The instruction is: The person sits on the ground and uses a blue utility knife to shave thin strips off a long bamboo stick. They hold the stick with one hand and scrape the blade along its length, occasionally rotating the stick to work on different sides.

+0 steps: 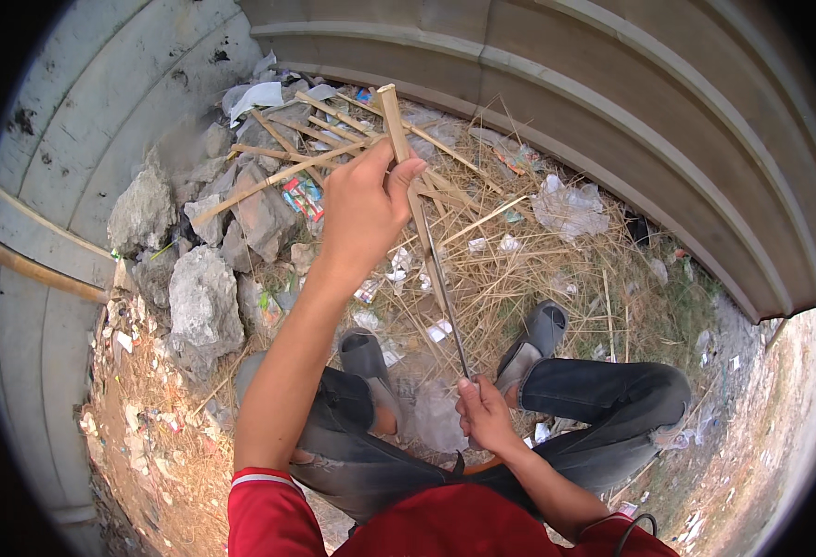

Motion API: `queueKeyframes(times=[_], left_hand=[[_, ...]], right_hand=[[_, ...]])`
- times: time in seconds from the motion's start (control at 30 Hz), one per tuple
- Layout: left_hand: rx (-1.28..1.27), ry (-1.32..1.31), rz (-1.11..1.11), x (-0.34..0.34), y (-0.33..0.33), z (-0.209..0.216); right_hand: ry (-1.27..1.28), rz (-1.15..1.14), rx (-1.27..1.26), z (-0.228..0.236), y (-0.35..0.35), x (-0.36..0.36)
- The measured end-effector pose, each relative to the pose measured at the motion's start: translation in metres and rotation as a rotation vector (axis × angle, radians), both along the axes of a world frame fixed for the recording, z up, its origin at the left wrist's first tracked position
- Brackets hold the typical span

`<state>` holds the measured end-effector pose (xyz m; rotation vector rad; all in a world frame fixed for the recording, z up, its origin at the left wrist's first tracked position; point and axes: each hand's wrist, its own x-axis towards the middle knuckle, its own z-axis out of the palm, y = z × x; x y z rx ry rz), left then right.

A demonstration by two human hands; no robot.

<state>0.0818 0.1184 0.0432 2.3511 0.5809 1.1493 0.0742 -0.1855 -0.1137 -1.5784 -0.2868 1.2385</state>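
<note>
My left hand is raised in front of me, fingers and thumb closed around the upper part of a bamboo strip. The strip slants down toward my lap, its pale cut end at the top. Lower down, between my knees, my right hand is closed on the near end of a long, thin, dark-edged knife. Its blade runs up along the lower part of the strip and appears to touch it; the exact contact is hard to make out. The handle is mostly hidden by my fingers.
Several cut bamboo strips lie piled ahead, beside grey rocks. Dry straw, crumpled plastic and paper scraps litter the ground. Corrugated metal sheeting curves round the far side; a pale panel wall stands left. My sandalled feet are near.
</note>
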Motion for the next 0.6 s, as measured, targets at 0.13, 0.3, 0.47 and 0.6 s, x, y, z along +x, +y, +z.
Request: queueKeyframes(times=[0.13,0.3,0.47,0.6], left_hand=[[-0.050,0.068,0.048,-0.012,0.013,0.004],[-0.183,0.130,0.038,-0.012,0.021,-0.027],[-0.116,0.017,0.037,-0.026,0.005,0.001],[-0.111,-0.218,0.024,-0.040,-0.008,0.039]], right_hand=[[0.848,-0.043,0.149,0.064,0.018,0.038],[1.020,-0.166,0.301,0.098,0.019,0.066],[0.179,-0.244,0.523,0.149,0.013,0.044],[0.064,-0.162,0.657,0.148,0.006,0.042]])
